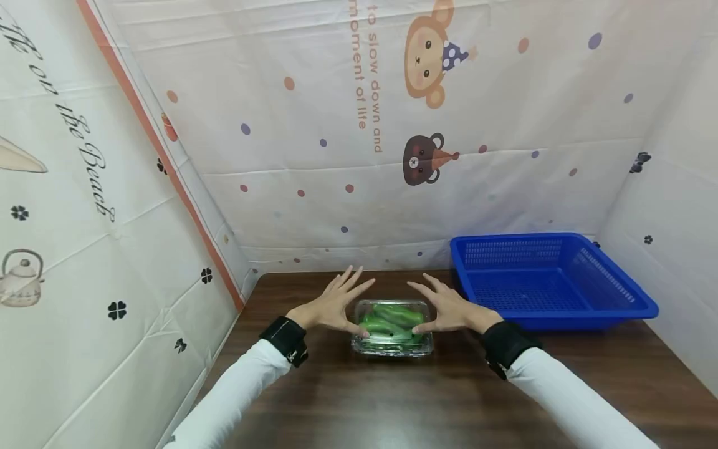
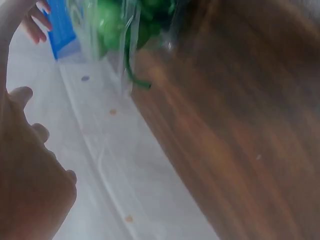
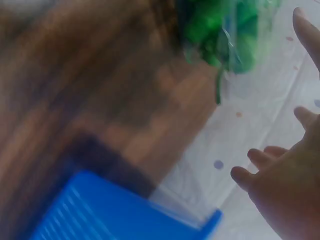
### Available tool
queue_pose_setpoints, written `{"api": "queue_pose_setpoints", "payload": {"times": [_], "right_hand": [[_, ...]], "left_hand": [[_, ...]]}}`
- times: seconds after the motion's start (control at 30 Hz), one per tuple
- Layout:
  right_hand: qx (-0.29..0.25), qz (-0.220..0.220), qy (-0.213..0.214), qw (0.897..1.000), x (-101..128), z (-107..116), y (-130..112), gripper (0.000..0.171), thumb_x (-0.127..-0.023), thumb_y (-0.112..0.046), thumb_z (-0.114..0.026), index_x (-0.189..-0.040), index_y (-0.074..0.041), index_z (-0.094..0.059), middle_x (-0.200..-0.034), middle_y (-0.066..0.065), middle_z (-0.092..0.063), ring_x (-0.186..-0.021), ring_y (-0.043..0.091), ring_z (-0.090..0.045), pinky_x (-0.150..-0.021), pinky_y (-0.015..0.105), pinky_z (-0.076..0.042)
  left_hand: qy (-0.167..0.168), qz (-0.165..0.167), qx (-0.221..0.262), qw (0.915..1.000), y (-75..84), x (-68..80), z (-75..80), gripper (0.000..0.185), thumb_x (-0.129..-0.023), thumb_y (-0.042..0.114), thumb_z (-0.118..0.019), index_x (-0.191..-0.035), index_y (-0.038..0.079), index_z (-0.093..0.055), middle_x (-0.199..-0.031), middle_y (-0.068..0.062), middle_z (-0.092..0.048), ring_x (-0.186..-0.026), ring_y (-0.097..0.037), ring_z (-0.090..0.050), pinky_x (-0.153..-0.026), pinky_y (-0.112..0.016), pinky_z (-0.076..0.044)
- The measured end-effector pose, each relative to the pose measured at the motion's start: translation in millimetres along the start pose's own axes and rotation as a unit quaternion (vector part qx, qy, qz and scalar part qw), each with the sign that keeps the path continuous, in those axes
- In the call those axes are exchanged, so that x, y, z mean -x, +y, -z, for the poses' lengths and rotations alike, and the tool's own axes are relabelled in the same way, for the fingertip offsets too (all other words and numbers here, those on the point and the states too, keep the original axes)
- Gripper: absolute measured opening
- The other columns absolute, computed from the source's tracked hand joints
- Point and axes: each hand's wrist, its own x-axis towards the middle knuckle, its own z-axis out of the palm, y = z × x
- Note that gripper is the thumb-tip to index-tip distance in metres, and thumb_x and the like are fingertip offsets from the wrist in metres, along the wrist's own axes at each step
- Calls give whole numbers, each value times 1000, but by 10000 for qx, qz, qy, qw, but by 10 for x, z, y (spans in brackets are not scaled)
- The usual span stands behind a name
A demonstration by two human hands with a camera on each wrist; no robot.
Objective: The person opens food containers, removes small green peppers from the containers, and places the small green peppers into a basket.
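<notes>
Clamshell box of green peppers sits on the dark wooden table, near the middle of its far half, with the blue basket just to its right against the back sheet. I have my left hand at the box's left side and my right hand at its right side, both with fingers spread and straight, holding nothing. From the head view each thumb tip looks to be at or on the box's top edge, but I cannot tell whether they truly touch. The wrist views are blurred and only confirm the green contents behind clear plastic and my loose, uncurled fingers.

My reading of the box: thin clear plastic, light, and springy rather than stiff, so it will likely buckle if I pinch the middle of a wall. The surface looks glossy, and I judge it slippery under dry fingertips. The peppers inside seem loosely packed and may shift if I tilt it, and I cannot tell whether the lid is snapped firmly down. I would take it from both short sides at once, palms flat against the walls with fingers under the rim where the plastic is folded and firmest, keeping it level. One green stem appears to poke out at an edge, which I would avoid crushing.
</notes>
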Motion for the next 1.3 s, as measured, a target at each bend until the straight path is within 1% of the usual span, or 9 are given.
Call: {"api": "queue_pose_setpoints", "payload": {"times": [0.23,0.5,0.63,0.7,0.83,0.9,1.03,1.2,1.3], "right_hand": [[-805,-277,194,9962,30,-336,2,123,-79,-53,-85,-165,-15,-6,-166,34,-4,-146,65,-19,-107,80,-29],[-1953,-342,593,9784,200,-716,99,130,-79,-42,-88,-164,-5,2,-166,34,-8,-150,57,-21,-110,72,-35],[-2864,-178,1052,9521,309,-912,120,132,-77,-26,-91,-164,-8,7,-163,37,-13,-144,61,-30,-109,69,-40],[-3448,-199,1265,9299,341,-1017,109,136,-76,-19,-92,-163,-14,13,-161,38,-15,-142,62,-33,-109,68,-40],[-4281,-403,1486,8905,339,-1168,93,143,-76,-13,-92,-161,-23,23,-162,39,-15,-148,61,-21,-117,69,-27],[-4436,-452,1540,8817,313,-1192,97,145,-74,-12,-93,-160,-23,23,-162,40,-14,-151,57,-15,-120,67,-22],[-4197,-384,1535,8938,268,-1156,123,149,-70,-13,-95,-160,-21,24,-162,41,-16,-153,54,-15,-119,65,-26],[-3441,-151,1720,9229,258,-1097,145,153,-67,-16,-98,-161,-22,23,-158,42,-25,-147,57,-28,-109,64,-40],[-2795,14,1841,9423,269,-1052,155,149,-68,-24,-98,-163,-20,17,-159,40,-27,-144,57,-33,-107,69,-40]], "left_hand": [[-245,4,230,9994,34,91,-293,117,-79,53,-84,-166,25,-11,-173,-11,10,-159,-40,10,-122,-72,-11],[-175,-15,389,9991,11,249,-507,115,-78,53,-84,-165,19,-18,-173,-15,-1,-160,-40,-6,-119,-71,-21],[26,-111,403,9991,1,271,-559,112,-80,55,-82,-165,16,-19,-173,-14,-7,-157,-40,-18,-117,-70,-28],[116,-130,418,9990,-20,265,-592,112,-80,56,-81,-165,14,-20,-173,-13,-9,-157,-40,-21,-116,-69,-31],[248,-107,479,9985,-60,252,-643,113,-79,56,-82,-164,11,-22,-172,-12,-14,-156,-38,-24,-117,-64,-34],[309,-87,499,9982,-64,243,-651,114,-78,56,-83,-163,9,-23,-172,-12,-16,-156,-37,-25,-117,-62,-35],[431,-50,446,9981,-57,211,-629,114,-77,56,-83,-162,6,-25,-171,-12,-20,-155,-37,-28,-117,-63,-35],[436,-15,379,9983,-42,140,-593,113,-78,55,-83,-162,6,-25,-172,-11,-18,-156,-36,-27,-117,-64,-34],[337,-39,377,9987,-29,73,-584,113,-80,57,-81,-163,7,-22,-172,-10,-14,-157,-35,-24,-118,-63,-33]]}}
